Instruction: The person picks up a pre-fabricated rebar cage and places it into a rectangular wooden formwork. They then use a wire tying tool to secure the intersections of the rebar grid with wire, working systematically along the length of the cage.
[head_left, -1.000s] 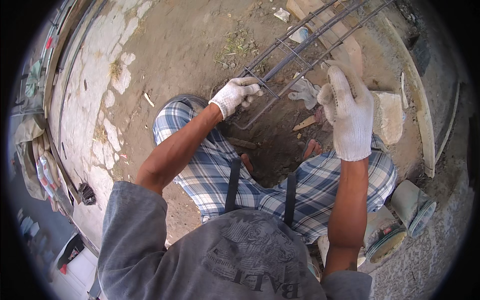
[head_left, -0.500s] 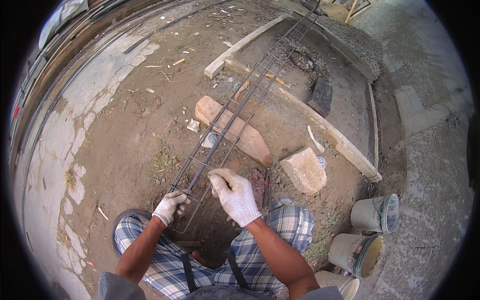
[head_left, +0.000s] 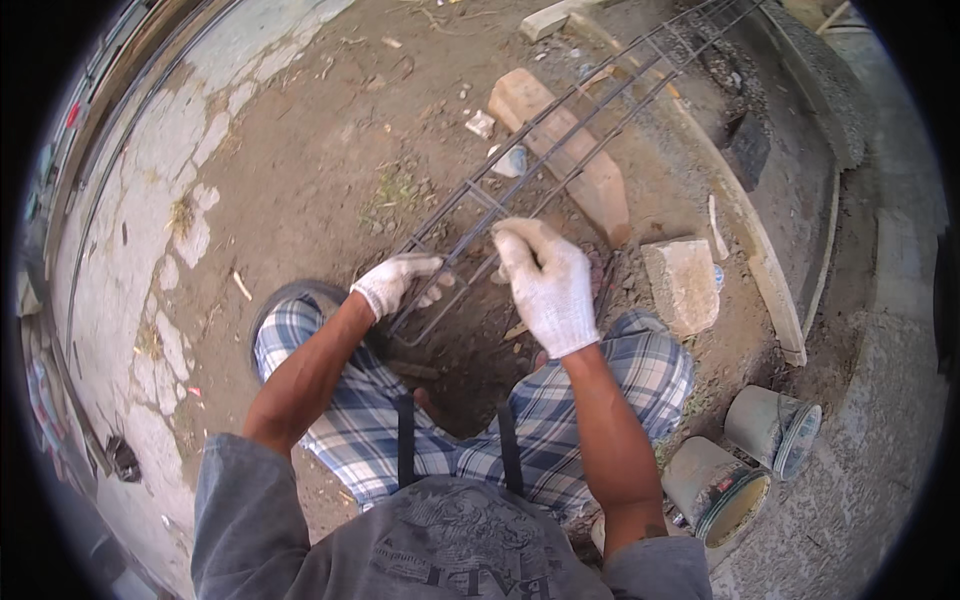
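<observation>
A long steel rebar cage [head_left: 488, 196], with straight bars joined by cross ties, runs from between my knees up to the far right. My left hand [head_left: 402, 284], in a white knit glove, has its fingers curled round the near end of the cage. Over the cage's right side is my gloved right hand [head_left: 548, 285], its fingers pinched together close to a bar. Whatever sits in that pinch is hidden or too small to name. A thick wooden block [head_left: 606, 195] lies beneath the cage, just beyond my right hand.
A pale stone block [head_left: 683, 288] sits right of my right hand, beside a long board [head_left: 735, 195] edging a gravelly patch. Two dirty buckets [head_left: 755, 428] stand by my right knee. Long bars lie along the far left over cracked concrete [head_left: 150, 200].
The view has shifted, so the cage and ground appear farther right and higher. My left hand still holds the near end; my right hand stays pinched beside the cage.
</observation>
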